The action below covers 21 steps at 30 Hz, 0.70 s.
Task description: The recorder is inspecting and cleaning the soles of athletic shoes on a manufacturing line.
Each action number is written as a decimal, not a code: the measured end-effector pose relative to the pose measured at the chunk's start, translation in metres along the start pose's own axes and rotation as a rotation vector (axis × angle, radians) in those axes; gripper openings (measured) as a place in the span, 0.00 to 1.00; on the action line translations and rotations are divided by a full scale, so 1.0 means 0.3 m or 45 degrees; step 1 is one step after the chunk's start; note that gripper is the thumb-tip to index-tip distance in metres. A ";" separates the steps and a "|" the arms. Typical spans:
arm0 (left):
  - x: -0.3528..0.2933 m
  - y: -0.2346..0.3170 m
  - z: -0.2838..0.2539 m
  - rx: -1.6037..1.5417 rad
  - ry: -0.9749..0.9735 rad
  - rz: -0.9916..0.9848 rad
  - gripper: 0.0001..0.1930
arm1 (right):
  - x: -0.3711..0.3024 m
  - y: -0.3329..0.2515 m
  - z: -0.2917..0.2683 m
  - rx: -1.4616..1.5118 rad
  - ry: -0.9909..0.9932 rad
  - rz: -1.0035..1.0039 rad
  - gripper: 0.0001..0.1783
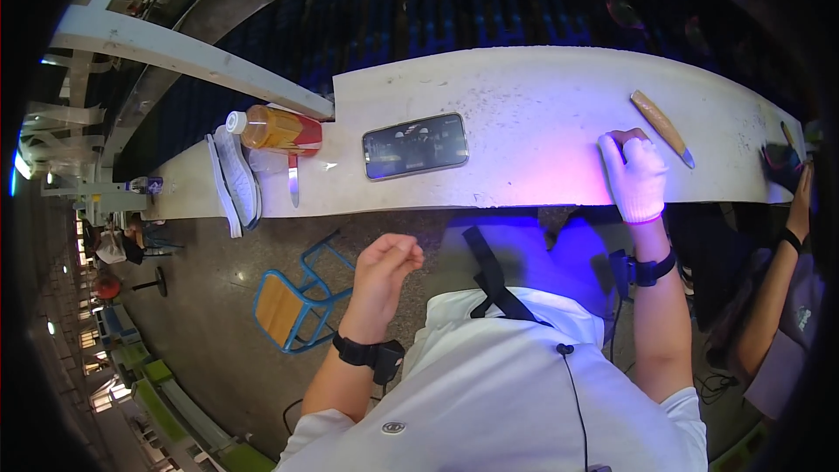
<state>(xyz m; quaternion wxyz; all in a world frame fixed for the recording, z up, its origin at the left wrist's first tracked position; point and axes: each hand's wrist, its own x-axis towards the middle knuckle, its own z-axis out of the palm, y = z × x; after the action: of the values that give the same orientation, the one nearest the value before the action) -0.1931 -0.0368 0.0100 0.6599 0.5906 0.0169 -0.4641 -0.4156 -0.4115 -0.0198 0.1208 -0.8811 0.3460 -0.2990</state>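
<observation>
A: Head view. Hands?
B: Right hand (636, 179), white-gloved, at the near edge of the table (524, 114); fingers curled into a loose fist. Left hand (384, 273), bare, short of the table; fingers bent in toward the thumb, loosely clenched.
A: Wooden-handled knife (657, 123)?
B: On the table, just beside the gloved fist.
A: Others?
B: Phone (416, 147) mid-table; bottle (284, 129) and 2 pale soles (236, 177) leftward.

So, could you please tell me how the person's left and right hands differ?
The left hand is bare; the right hand wears a white glove. The left hand is off the table, while the right hand is over it. Both forearms wear black straps.
</observation>
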 end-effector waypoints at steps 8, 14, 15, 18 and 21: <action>-0.140 0.304 0.572 -0.007 -1.361 0.317 0.30 | 0.007 -0.021 -0.011 -0.041 -0.052 0.064 0.11; -0.324 0.313 0.883 -0.938 -1.376 0.538 0.26 | 0.014 -0.026 -0.022 -0.068 -0.017 0.040 0.11; -0.307 0.319 0.886 -0.957 -1.464 0.548 0.28 | 0.016 -0.027 -0.023 -0.062 -0.017 0.049 0.11; -0.263 0.319 0.849 -0.907 -1.587 0.721 0.28 | 0.019 -0.031 -0.027 -0.066 -0.036 0.061 0.12; -0.290 0.312 0.823 -0.953 -1.360 0.485 0.26 | 0.022 -0.033 -0.029 -0.079 -0.046 0.053 0.12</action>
<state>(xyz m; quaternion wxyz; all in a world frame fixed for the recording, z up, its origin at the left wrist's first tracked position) -0.3132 -0.1936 0.2055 0.8079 0.0047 -0.2562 -0.5307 -0.4117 -0.4088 -0.0059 0.1058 -0.8822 0.3712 -0.2696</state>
